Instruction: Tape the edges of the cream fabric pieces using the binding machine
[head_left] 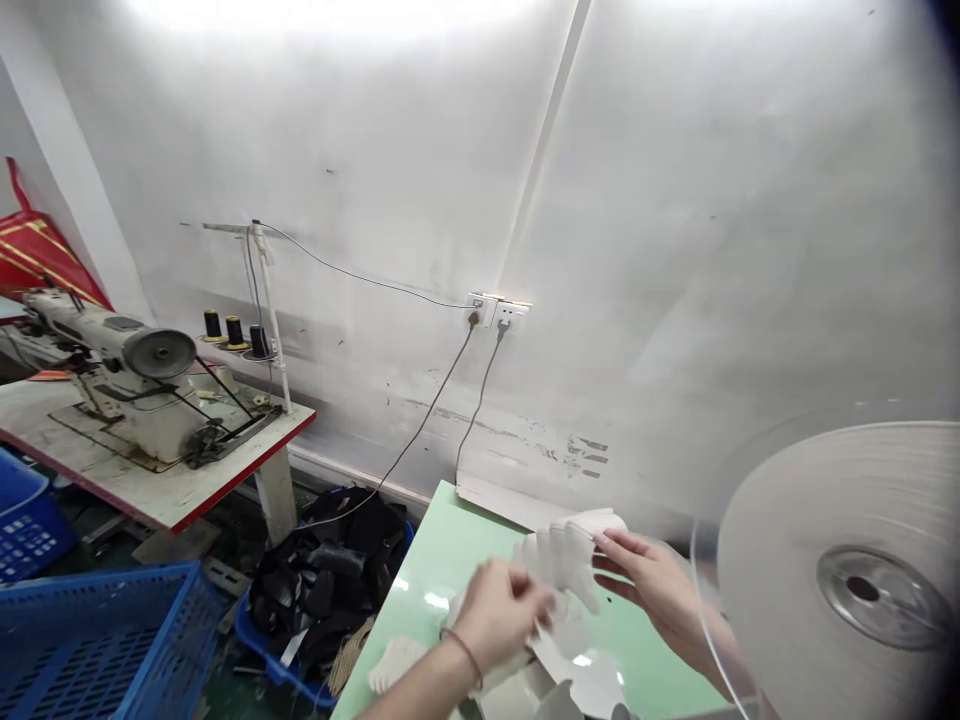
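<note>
On the pale green table, several white cut sheet pieces lie loose in front of me. My right hand grips the edge of a fanned stack of white cut pieces between thumb and fingers. Just left of that stack, my left hand hovers over the loose pieces with its fingers curled together. Its fingertips are smeared by motion, so what they hold cannot be made out. Another small pile of white pieces rests near the table's left edge, partly behind my left forearm.
A large reel of white strip stands close on the right. To the left are a sewing machine on its table, a blue basket of black scraps and a blue crate. Cords hang from wall sockets.
</note>
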